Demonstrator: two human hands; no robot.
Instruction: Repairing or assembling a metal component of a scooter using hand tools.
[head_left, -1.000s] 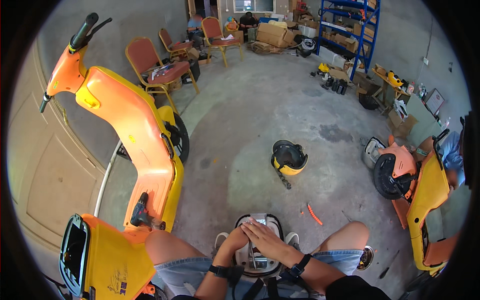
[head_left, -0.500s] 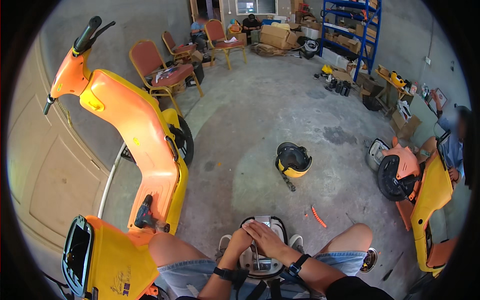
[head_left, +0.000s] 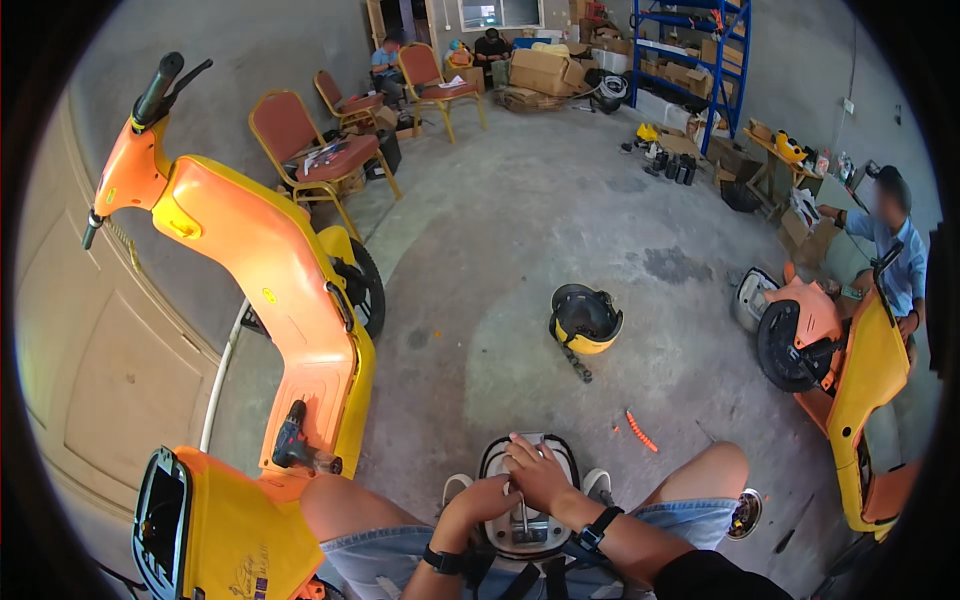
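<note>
A grey housing (head_left: 528, 541) with a black rim rests between my knees. Over it, my left hand (head_left: 488, 499) curls its fingers around the upper part of a screwdriver (head_left: 524, 517). Only the bare metal shaft shows, slanting down into the housing's recess; the handle is hidden under my hands. My right hand (head_left: 541, 478) is closed over the top of the screwdriver, with its fingers reaching across toward the housing's far edge. Both hands touch each other.
A yellow-and-black helmet (head_left: 588, 335) and an orange coiled cord (head_left: 640, 432) lie ahead on the floor. By my right knee is a dish of small parts (head_left: 745, 515). A drill (head_left: 300, 440) lies on the left scooter (head_left: 312, 350). A person (head_left: 895, 250) sits behind another scooter (head_left: 862, 425).
My left hand has slid lower and toward the near side, out from under the right one. The right hand has shifted slightly right. The person at the right has lowered an arm.
</note>
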